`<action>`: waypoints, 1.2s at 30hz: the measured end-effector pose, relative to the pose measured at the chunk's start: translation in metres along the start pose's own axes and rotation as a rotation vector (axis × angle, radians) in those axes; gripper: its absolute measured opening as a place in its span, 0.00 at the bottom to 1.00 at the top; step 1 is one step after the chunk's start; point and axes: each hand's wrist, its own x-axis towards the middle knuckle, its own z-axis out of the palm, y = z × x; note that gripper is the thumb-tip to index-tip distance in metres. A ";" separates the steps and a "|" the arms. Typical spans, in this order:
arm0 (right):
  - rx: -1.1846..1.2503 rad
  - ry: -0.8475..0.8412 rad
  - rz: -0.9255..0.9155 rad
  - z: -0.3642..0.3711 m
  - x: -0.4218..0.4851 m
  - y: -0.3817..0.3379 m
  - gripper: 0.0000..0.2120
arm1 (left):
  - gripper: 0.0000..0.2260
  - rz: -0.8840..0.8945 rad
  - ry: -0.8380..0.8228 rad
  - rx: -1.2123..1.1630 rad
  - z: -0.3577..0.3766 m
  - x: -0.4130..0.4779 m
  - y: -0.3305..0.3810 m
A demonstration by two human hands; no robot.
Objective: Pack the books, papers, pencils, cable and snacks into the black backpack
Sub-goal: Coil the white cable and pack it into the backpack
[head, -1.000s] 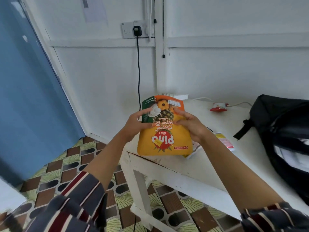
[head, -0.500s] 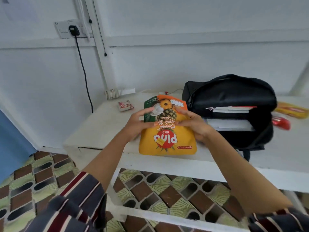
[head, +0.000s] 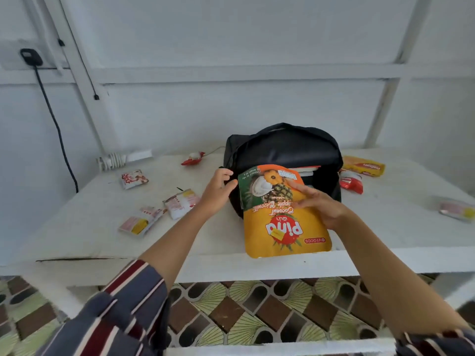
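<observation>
Holding the yellow snack pouch (head: 285, 217) pinched in right hand (head: 318, 204) fingers at the open black backpack (head: 282, 147), left hand (head: 217, 194) gripping its rim, books already inside, small snack packets (head: 159, 211) remaining on the tabletop (head: 77, 227).

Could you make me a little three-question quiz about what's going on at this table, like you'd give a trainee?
1. True or false: the orange snack bag is already fully inside the black backpack.
2. Which hand holds the snack bag: A) left hand, B) right hand, C) both?
3. Fill in: the left hand's grip is on the backpack's open ____.

Key
1. False; it sits at the opening, over the white table.
2. B
3. edge
</observation>
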 end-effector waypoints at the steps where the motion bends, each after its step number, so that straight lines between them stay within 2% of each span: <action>1: -0.016 0.008 0.006 -0.009 0.001 0.000 0.26 | 0.10 0.059 0.013 0.064 0.002 0.010 0.002; 3: -0.057 0.012 0.026 -0.024 0.002 -0.001 0.28 | 0.13 0.176 -0.017 0.201 0.005 0.026 0.005; 7: -0.148 0.006 0.066 -0.052 0.003 -0.008 0.26 | 0.20 0.358 -0.250 0.508 0.014 0.057 0.005; 9: -0.176 -0.023 0.096 -0.062 0.003 -0.012 0.25 | 0.20 0.392 -0.326 0.637 0.019 0.067 0.002; 13: -0.205 -0.040 0.134 -0.079 0.006 -0.013 0.29 | 0.19 0.400 -0.330 0.823 0.028 0.085 0.003; 16: -0.208 -0.093 0.126 -0.085 0.012 -0.014 0.30 | 0.24 0.403 -0.347 0.963 0.032 0.099 0.004; 19: -0.243 -0.146 0.108 -0.085 0.020 -0.020 0.33 | 0.24 0.439 -0.291 0.875 0.029 0.113 0.015; 26: -0.243 -0.165 0.024 -0.066 0.044 -0.046 0.26 | 0.21 0.393 -0.247 0.667 0.009 0.135 0.058; 31: -0.166 -0.070 -0.015 -0.055 0.071 -0.049 0.25 | 0.22 0.331 -0.271 0.563 0.003 0.129 0.061; 36: 0.034 0.089 -0.016 -0.047 0.095 -0.049 0.26 | 0.27 0.317 -0.292 0.528 -0.003 0.126 0.060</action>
